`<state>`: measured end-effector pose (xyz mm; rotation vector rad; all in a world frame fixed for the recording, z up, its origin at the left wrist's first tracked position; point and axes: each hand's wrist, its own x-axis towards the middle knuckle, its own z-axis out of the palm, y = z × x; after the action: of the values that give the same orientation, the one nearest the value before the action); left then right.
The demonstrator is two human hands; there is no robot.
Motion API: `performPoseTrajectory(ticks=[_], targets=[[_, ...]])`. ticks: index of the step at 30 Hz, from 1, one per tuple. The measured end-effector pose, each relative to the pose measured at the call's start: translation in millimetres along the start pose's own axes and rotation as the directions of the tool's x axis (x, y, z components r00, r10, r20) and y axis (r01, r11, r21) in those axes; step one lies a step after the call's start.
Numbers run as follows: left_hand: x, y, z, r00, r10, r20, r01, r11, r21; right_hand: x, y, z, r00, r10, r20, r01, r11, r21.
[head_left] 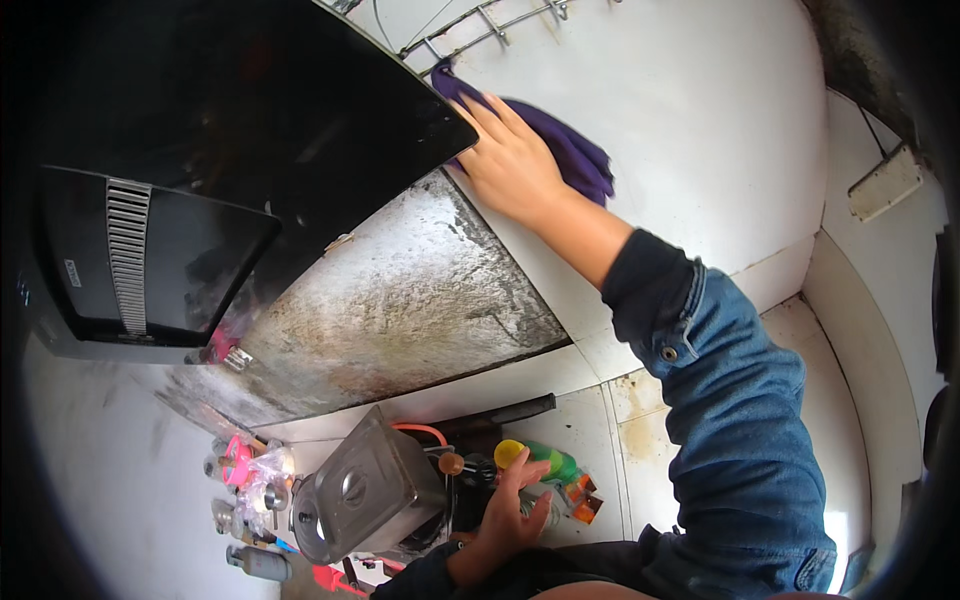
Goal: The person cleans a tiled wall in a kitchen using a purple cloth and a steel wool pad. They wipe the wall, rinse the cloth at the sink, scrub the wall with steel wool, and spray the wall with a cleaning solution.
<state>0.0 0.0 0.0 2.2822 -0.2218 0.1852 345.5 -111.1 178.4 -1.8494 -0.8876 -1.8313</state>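
Observation:
My right arm, in a blue denim sleeve with a dark cuff, reaches up to the white wall. My right hand [510,165] is on a purple cloth [565,145], holding it at the wall beside the corner of the black range hood [330,100]. The fingers lie long over the cloth, and the thumb is hidden. One end of the cloth is up by the hook rail [490,25]; the other trails past my wrist. Low in front of me, my left hand [515,505] is open and empty, fingers apart, near a green bottle with a yellow cap [510,453].
A lidded metal pot [370,490] stands left of my left hand. Beyond it are pink tape [237,460], a plastic bag [268,480] and a grey gas cylinder [260,562]. A stained wall panel [420,290] lies below the hood. A pale box [885,183] hangs at right.

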Motion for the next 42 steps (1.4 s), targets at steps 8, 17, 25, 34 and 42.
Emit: performPoseTrajectory(ticks=[8,17,25,34,42], targets=[[2,16,-10,0.995,0.060,-0.082,-0.058,0.998,0.019,19,21,-20,0.989,0.129,-0.077,-0.135,0.988,-0.081],[3,22,-4,0.995,0.085,-0.052,-0.086,0.996,-0.017,3,16,-22,0.986,0.147,-0.072,-0.155,0.982,-0.109],[-14,9,5,0.997,0.074,-0.020,-0.074,0.996,-0.040,-169,-2,-41,0.949,0.188,0.252,-0.199,0.980,0.017],[-3,6,9,0.993,0.118,-0.005,-0.118,0.991,-0.067,16,105,-84,0.968,0.127,-0.218,-0.188,0.940,-0.285],[-5,4,9,0.997,0.080,0.006,-0.080,0.996,-0.038,74,77,-72,0.998,0.003,-0.070,-0.026,0.944,-0.328]])
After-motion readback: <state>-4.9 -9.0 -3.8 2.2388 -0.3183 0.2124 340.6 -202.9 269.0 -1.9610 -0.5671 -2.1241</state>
